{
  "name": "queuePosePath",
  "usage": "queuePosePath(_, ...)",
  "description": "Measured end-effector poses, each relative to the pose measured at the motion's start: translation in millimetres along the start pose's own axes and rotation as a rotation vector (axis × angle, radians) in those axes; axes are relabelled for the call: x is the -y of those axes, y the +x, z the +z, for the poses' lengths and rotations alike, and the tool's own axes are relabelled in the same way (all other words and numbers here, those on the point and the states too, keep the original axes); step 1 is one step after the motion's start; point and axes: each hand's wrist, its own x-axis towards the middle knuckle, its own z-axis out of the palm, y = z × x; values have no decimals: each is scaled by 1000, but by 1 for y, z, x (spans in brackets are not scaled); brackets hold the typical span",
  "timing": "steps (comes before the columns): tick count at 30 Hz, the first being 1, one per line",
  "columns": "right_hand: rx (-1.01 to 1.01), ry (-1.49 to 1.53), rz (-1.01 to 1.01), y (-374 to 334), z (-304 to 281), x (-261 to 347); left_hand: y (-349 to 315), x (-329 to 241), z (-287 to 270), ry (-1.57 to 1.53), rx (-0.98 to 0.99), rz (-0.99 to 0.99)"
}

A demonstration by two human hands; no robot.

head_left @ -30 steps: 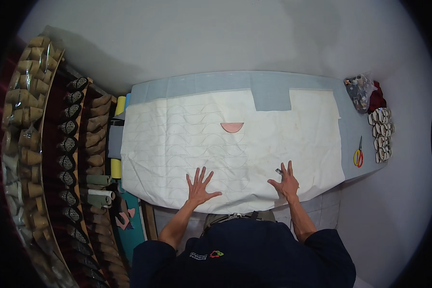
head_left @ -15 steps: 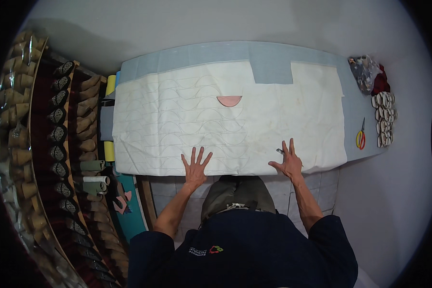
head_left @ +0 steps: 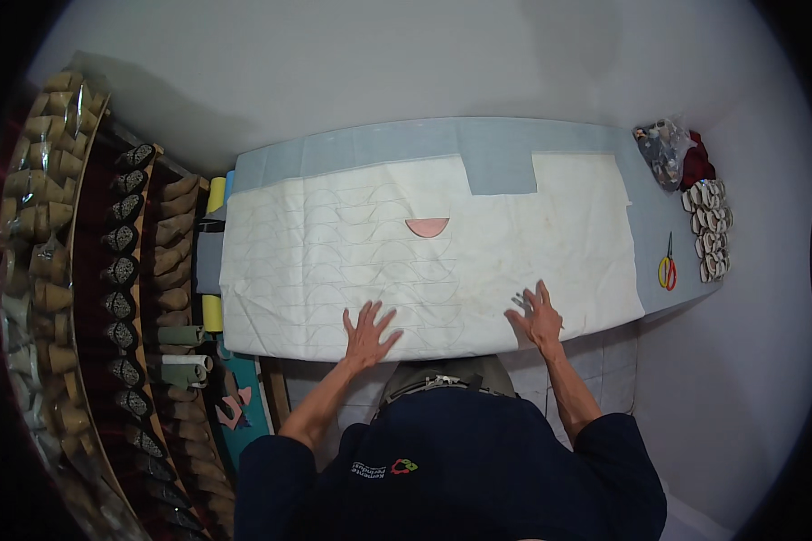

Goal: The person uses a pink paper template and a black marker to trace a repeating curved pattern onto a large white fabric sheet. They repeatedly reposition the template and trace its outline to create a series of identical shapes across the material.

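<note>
A large white cloth (head_left: 577,234) lies on the table, its left half marked with rows of drawn half-circles and lines. On it rests a small pink half-round template (head_left: 427,227), beyond my hands. My left hand (head_left: 365,337) lies near the cloth's front edge, fingers spread, over the marked part. Farther right, on the unmarked part, my right hand (head_left: 540,321) also has its fingers spread. A small dark and silvery pen-like object (head_left: 519,299) is beside its fingers; I cannot tell whether they touch it.
Grey-blue material (head_left: 496,171) shows beyond the cloth. Scissors (head_left: 667,270) with yellow and red handles lie right, near stacked white-and-dark pieces (head_left: 710,230) and a clear plastic bag (head_left: 663,153). Racks of shoes (head_left: 123,270) stand left, with rolls of material (head_left: 186,336) beside the table.
The whole view has shifted, so the table appears lower in the picture. Both hands stay spread near the front edge, and the pink template keeps its place on the cloth.
</note>
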Motion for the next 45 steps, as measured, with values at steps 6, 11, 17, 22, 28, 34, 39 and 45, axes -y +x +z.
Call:
queuePosePath(6,-4,9,-24,91,6,60,85,-23,-40,-120,-155,-163)
queuePosePath(11,72,-7,-10,87,5,59,81,-17,-17,-76,-144,-191)
queuePosePath(17,47,22,-9,79,6,52,74,-28,-18,-93,-103,-195)
queuePosePath(22,-53,172,-92,118,23,65,100,-38,-10,-162,-389,-104)
queuePosePath(28,7,296,-299,176,22,141,158,-95,-28,-96,-395,-82)
queuePosePath(34,38,270,-263,209,40,156,186,-94,-43,-72,-225,-174)
queuePosePath(39,45,275,-192,239,35,163,209,-79,-61,-72,-175,-138)
queuePosePath(45,28,341,-216,250,40,152,218,-74,-46,-113,-306,-139)
